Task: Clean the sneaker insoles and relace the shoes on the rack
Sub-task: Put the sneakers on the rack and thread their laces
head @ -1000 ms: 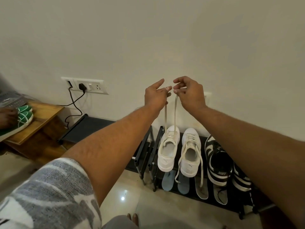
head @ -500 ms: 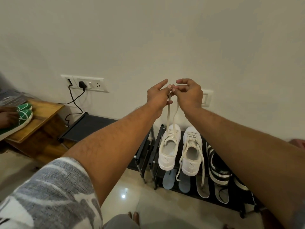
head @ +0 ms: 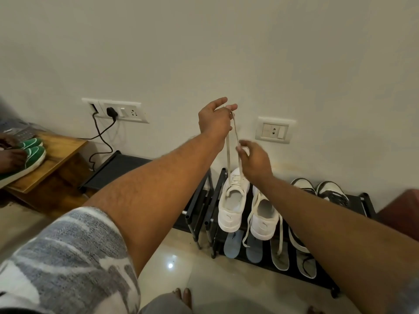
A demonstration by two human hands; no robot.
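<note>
The left sneaker [head: 231, 207] and the right sneaker [head: 265, 220] stand side by side on the top shelf of the rack [head: 368, 201], against the wall. Insoles [head: 233, 244] lie in a row on the shelf below. Another pair of shoes [head: 332, 191] stands right of the sneakers. Above the left sneaker both hands hold its lace [head: 228, 155], the left hand [head: 214, 120] higher than the right hand [head: 254, 159]. A second rack [head: 118, 166] stands to the left, with a table [head: 63, 148] beyond it.

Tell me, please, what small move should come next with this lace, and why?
Probably draw the right hand sideways with its strand to start crossing the ends: the left hand pinches the lace high above the white sneaker, both strands run straight, and the right seems to pinch one lower.
</note>
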